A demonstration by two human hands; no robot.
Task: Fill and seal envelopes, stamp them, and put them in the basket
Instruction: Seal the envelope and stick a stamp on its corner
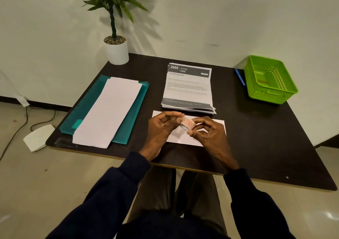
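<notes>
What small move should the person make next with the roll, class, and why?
Probably peel one stamp free: the right hand holds the stamp roll over the envelope, the left hand pinches at its edge, and no stamp shows on the envelope.

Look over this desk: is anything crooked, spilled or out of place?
Nothing is spilled or damaged. The printed sheets are slightly fanned at their near right corner, and the white envelope stack lies past the near edge of the teal folder.
</notes>
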